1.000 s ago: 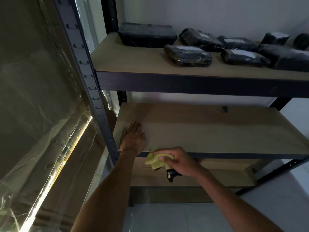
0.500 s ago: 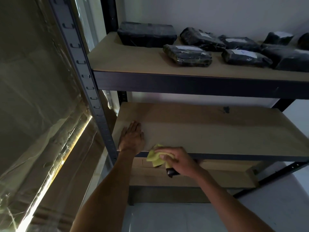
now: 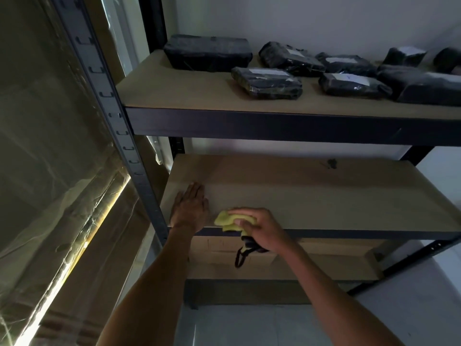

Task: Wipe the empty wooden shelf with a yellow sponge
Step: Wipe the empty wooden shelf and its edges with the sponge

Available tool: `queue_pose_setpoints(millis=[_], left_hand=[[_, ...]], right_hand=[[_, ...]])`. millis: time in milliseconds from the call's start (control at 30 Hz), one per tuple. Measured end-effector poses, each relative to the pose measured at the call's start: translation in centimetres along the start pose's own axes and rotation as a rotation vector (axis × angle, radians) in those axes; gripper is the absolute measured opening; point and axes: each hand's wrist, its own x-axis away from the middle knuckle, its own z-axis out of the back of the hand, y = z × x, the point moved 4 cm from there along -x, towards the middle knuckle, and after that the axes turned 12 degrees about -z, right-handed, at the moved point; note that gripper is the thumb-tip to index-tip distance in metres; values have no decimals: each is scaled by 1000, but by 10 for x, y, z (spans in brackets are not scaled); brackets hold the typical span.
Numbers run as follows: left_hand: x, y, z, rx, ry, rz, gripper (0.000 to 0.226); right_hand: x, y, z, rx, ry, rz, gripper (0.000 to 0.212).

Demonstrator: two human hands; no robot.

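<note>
The empty wooden shelf [image 3: 311, 196] is the middle board of a dark metal rack. My left hand [image 3: 190, 208] lies flat, palm down, on its front left corner. My right hand [image 3: 259, 227] grips the yellow sponge [image 3: 225, 221] at the shelf's front edge, just right of the left hand. The sponge's front part rests on the board. A dark strap or loop [image 3: 243, 253] hangs down from under my right hand, below the shelf edge.
The upper shelf [image 3: 187, 88] carries several black wrapped packages [image 3: 267, 82]. A lower wooden shelf [image 3: 287, 268] sits beneath. The rack's perforated upright [image 3: 109, 101] stands at left, beside plastic-wrapped cardboard [image 3: 50, 171]. A small dark mark [image 3: 331, 163] is at the empty shelf's back.
My right hand has lifted the sponge from just below the front edge up onto the shelf's front edge. The dark strap now dangles lower. The left hand stays put.
</note>
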Motion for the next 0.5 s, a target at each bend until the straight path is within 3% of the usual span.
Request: queue_pose_setpoints(millis=[100,133,200,233,300,500], left_hand=[[-1,0,1,15,8,8,55],[-1,0,1,8,11,8,55],[-2,-1,0,-4,15,7,55],[-2,-1,-1,-1,11,11,55],[-3,-1,-2,1,9,12,55],[1,1,0,-2,19,8,54]], right_hand=[[-11,24,63,-176,328,-50,27],[-19,35,81,-100,442,-98,26],[-30,49,88,199,483,-197,29],[-35,52,79,307,475,-190,32],[-33,41,47,304,399,-152,33],[1,4,-6,-20,-83,-51,37]])
